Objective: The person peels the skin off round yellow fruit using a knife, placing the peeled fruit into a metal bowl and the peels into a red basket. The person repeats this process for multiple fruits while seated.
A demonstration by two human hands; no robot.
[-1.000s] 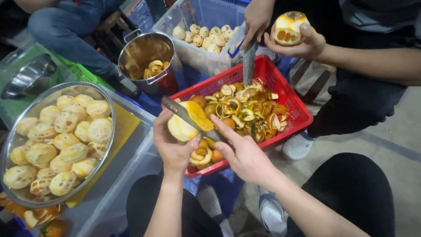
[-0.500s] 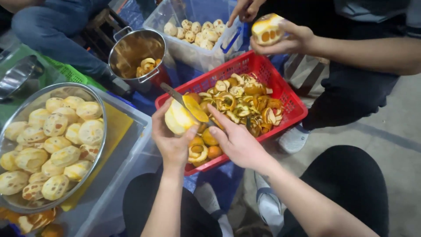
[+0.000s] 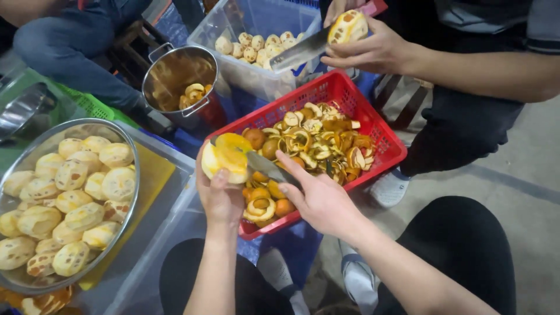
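My left hand (image 3: 220, 195) grips a partly peeled orange fruit (image 3: 224, 158) over the near end of a red plastic basket (image 3: 382, 131). My right hand (image 3: 318, 195) holds a knife (image 3: 262, 165) whose blade lies against the fruit's peel. The basket is full of orange peel (image 3: 318, 137) and a few whole small fruits. Across from me, another person's hand (image 3: 373, 52) holds a peeled fruit (image 3: 348, 26) and a long knife (image 3: 300, 51).
A round metal bowl (image 3: 131, 146) at left holds several peeled pale fruits (image 3: 70, 198). A steel pot (image 3: 178, 79) with some peel stands behind the basket. A clear bin (image 3: 256, 70) of peeled fruits is at the back. A seated person's jeans (image 3: 70, 46) show at top left.
The view shifted slightly. My hands turned the fruit a little and the knife went on along the peel. The other person's hand lowered a long knife to their fruit.
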